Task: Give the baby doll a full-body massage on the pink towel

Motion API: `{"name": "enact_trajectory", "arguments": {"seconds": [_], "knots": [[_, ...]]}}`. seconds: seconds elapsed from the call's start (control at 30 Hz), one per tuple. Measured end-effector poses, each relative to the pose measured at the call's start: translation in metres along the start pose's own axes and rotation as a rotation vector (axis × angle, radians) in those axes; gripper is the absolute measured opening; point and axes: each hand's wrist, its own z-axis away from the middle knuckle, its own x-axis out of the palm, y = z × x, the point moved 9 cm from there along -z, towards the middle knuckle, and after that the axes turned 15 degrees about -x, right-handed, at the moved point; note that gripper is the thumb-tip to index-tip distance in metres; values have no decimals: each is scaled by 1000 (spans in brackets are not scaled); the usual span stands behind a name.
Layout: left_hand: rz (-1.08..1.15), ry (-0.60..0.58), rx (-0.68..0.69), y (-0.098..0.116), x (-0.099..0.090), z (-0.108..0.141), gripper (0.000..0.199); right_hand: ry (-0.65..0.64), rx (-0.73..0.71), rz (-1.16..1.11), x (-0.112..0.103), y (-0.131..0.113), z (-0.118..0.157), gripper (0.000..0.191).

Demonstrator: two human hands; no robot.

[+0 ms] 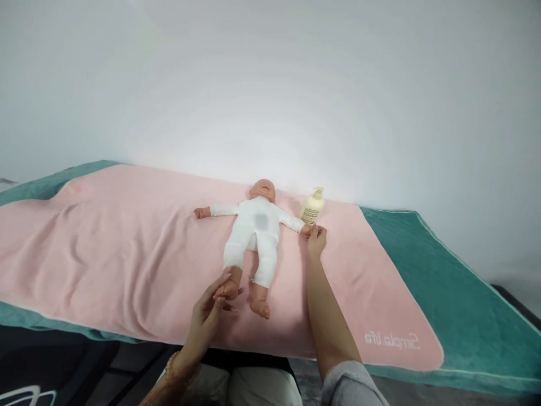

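Observation:
A baby doll [267,224] with a white cloth body lies on its back on the pink blanket [139,254], arms spread, head toward the wall. My left hand [209,307] is closed around the doll's foot on the left side, thumb and fingers on either side of it. With its fingertips my right hand [316,239] pinches the doll's small hand on the right side. Just behind that hand stands a pale yellow pump bottle [311,207], upright on the blanket. A grey square patch [261,221] shows on the doll's belly.
Under the pink blanket lies a green cover [439,270], visible at the right and along the edges. A white wall [270,90] rises behind the table. My knees are at the table's front edge, and a dark object [46,366] is at the lower left.

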Motion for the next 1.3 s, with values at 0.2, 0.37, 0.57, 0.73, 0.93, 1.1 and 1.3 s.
{"name": "enact_trajectory", "arguments": {"seconds": [0.2,0.37,0.57,0.73,0.93,1.1,1.3], "knots": [[-99,-192,102,25,7,-21,35,32,33,-131,2,-19,6,46],[-155,-178,200,54,8,-45,32,-15,-104,-212,20,-57,13,50],[-198,-179,206,83,24,-87,34,-289,-538,-92,59,-108,41,32],[-194,-168,171,84,42,-119,40,-604,-735,-48,91,-124,71,34],[-192,-237,99,73,56,-129,43,-693,-761,-40,99,-128,78,38],[-172,-258,122,73,54,-122,36,-649,-709,-65,94,-123,74,35],[-142,-261,144,64,44,-95,32,-330,-452,-75,62,-96,44,34]]}}
